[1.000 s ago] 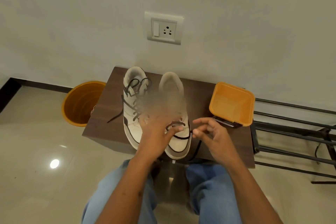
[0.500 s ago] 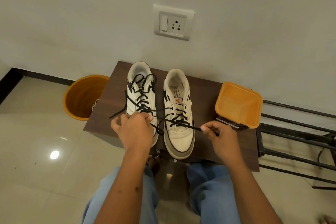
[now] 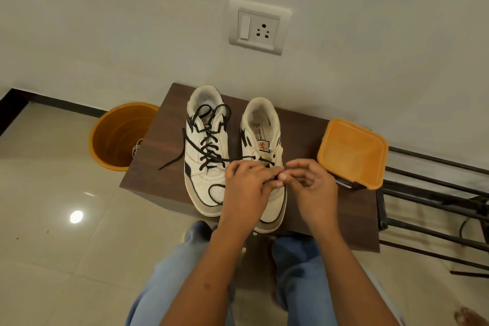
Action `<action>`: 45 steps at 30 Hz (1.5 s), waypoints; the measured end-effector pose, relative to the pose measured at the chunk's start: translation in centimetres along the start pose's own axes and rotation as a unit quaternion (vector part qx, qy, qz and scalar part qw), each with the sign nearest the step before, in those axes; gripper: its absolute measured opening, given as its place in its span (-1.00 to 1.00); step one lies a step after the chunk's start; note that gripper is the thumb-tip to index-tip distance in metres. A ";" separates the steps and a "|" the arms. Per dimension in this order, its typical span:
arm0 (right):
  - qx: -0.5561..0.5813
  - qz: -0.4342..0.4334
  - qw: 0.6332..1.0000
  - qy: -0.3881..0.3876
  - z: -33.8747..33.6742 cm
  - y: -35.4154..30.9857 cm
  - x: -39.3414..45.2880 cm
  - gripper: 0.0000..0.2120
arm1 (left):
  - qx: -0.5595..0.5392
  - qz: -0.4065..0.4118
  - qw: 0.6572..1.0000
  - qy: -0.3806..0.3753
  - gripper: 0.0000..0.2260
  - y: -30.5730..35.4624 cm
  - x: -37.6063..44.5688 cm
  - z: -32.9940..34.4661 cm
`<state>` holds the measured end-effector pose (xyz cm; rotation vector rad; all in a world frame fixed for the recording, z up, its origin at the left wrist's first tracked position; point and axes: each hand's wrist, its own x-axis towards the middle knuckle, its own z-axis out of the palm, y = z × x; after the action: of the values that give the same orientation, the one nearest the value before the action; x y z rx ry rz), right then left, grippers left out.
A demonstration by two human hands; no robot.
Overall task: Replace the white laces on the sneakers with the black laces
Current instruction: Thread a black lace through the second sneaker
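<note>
Both sneakers stand side by side on the table (image 3: 312, 140), toes toward me. The left sneaker (image 3: 205, 172) is fully threaded with a black lace (image 3: 209, 145), one loose end trailing onto the table to its left. The right sneaker (image 3: 264, 140) carries a black lace only through its lower eyelets; the upper eyelets are bare.

My left hand (image 3: 247, 188) and right hand (image 3: 311, 188) meet over the middle of the right sneaker. Both have fingers curled, and their fingertips pinch the second black lace (image 3: 276, 176) between them where the hands touch.

A white lace (image 3: 137, 146) hangs at the rim of the orange bucket (image 3: 119, 135) on the floor, left of the table. An orange container (image 3: 353, 153) sits on the table's right end, beside a metal rack (image 3: 436, 193).
</note>
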<state>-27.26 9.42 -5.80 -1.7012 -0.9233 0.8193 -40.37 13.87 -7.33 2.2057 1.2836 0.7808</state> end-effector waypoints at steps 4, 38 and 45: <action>0.034 -0.011 0.999 -0.013 0.6 -0.2 0.3 -0.77 | 0.004 -0.030 0.998 0.063 -0.84 -0.3 0.6 -0.1; -0.133 -0.032 0.990 -0.017 1.1 2.8 3.9 -0.91 | 0.155 -0.029 0.984 0.080 -0.89 -1.9 2.5 3.0; -0.130 -0.049 0.990 -0.019 1.0 3.0 3.8 -0.93 | 0.142 -0.056 0.984 0.095 -0.89 -1.8 2.5 3.5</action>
<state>-25.70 12.54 -9.33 -1.8509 -1.1707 0.6906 -38.09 16.47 -10.43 2.2938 1.6886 0.8237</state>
